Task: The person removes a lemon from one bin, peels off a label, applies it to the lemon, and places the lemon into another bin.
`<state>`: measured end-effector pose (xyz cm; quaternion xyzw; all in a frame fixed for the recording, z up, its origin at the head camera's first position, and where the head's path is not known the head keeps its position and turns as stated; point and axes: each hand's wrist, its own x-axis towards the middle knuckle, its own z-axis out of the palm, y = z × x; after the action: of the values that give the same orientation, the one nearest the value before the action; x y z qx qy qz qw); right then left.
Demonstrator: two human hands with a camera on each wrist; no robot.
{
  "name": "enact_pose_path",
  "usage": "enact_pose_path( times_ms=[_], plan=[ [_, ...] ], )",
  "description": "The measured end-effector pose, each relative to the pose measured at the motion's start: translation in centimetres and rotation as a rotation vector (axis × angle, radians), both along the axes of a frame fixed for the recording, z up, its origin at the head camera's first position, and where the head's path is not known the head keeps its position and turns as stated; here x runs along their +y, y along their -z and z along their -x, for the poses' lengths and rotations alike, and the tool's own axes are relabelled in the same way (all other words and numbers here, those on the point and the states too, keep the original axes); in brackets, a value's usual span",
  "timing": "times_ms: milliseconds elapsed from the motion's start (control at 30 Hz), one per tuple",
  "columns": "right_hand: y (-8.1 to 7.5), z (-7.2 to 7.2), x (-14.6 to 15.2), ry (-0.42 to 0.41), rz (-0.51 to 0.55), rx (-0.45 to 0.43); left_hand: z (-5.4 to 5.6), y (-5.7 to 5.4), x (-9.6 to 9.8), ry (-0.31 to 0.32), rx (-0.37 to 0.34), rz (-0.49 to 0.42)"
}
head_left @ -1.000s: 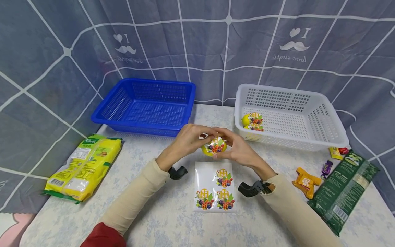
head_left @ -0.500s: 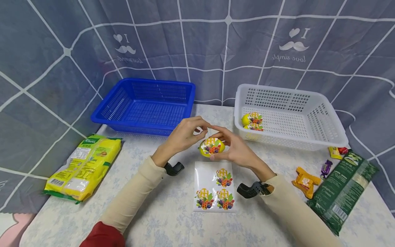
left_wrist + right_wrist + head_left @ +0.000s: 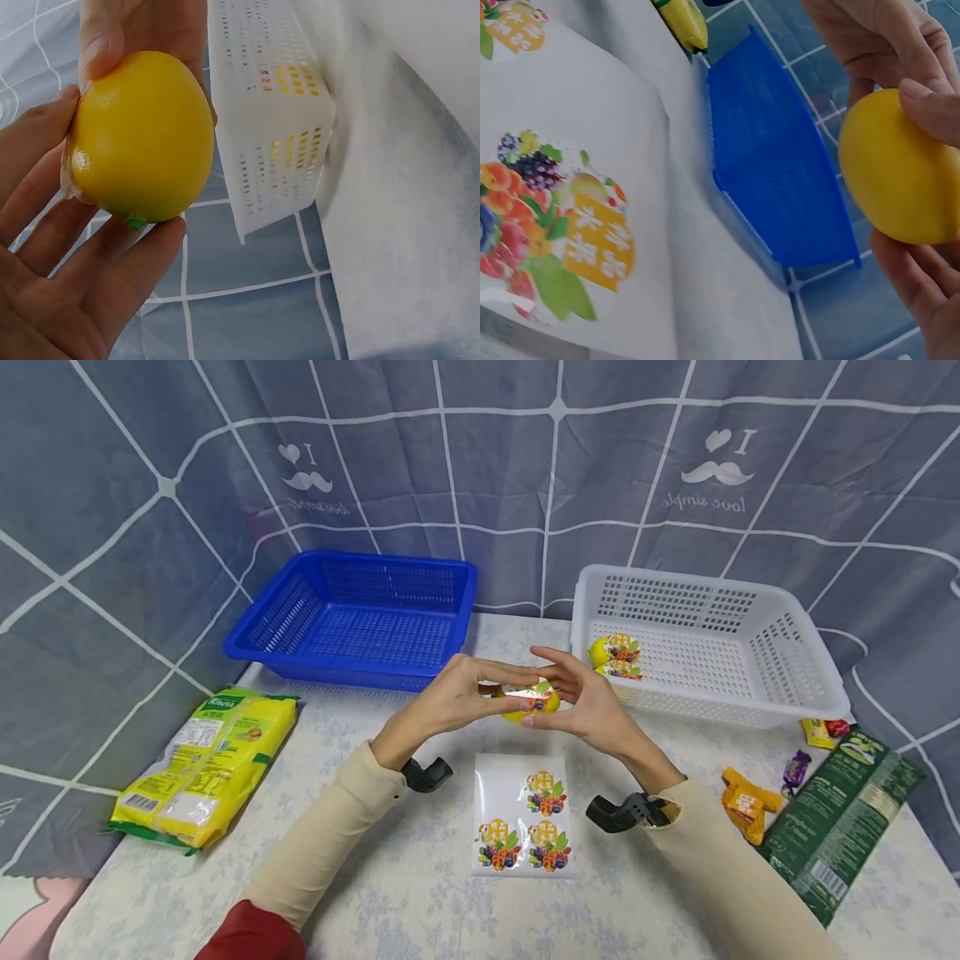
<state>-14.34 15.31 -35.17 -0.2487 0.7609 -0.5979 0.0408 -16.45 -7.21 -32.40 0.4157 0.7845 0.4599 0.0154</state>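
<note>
Both hands hold a yellow lemon point(image 3: 142, 135) up over the table, beyond the sticker sheet. It has a green stem end and wears a fruit-print sticker point(image 3: 540, 697), partly covered by fingers in the head view. My right hand point(image 3: 596, 714) grips the lemon from the right, thumb low on the near side. From the left, my left hand point(image 3: 457, 697) has its thumb across the sticker and its fingers over the top. Below them lies a white sticker sheet point(image 3: 497, 781) with three fruit stickers on it; its upper left part is bare.
At back left stands a blue basket point(image 3: 345, 675). A white basket point(image 3: 705, 706) at back right holds two stickered lemons point(image 3: 597, 652). A yellow-green packet point(image 3: 206, 768) lies at left; a green packet point(image 3: 840, 827), an orange wrapped snack point(image 3: 748, 806) and small candies point(image 3: 795, 770) lie at right.
The left hand first drew back from the lemon, then came back onto it, thumb now over the sticker. The lemon has shifted slightly right and away, still in the right hand.
</note>
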Motion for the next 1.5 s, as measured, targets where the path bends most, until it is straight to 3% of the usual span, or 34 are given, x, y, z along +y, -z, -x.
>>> enact_pose_path(
  times_ms=[233,567,767,867,1000,1267,1333,1500],
  plan=[
    [-0.5,-0.2,0.5,-0.008,-0.006,0.031,0.0,0.1,0.2,-0.026,-0.008,0.019],
    [-0.9,-0.4,0.7,0.047,0.023,0.082,0.0,0.0,0.6,-0.035,-0.016,-0.012],
    [-1.3,-0.5,1.0,0.071,0.046,0.09,0.0,0.3,1.1,-0.041,-0.092,-0.098],
    [-1.4,-0.5,1.2,0.076,0.037,0.08,0.0,0.4,1.3,-0.044,-0.115,-0.1],
    [-1.1,-0.4,1.5,0.066,0.012,0.042,0.2,0.5,1.5,-0.041,-0.085,-0.087],
    [-1.3,-0.5,3.6,-0.03,-0.066,-0.034,0.4,0.7,1.8,-0.082,-0.12,-0.119],
    [-1.4,-0.5,5.0,0.004,-0.108,-0.025,0.5,0.7,1.8,-0.105,-0.138,-0.126],
    [-1.9,-0.9,9.7,0.193,-0.243,-0.025,0.6,0.6,1.7,-0.152,-0.162,-0.117]
  ],
)
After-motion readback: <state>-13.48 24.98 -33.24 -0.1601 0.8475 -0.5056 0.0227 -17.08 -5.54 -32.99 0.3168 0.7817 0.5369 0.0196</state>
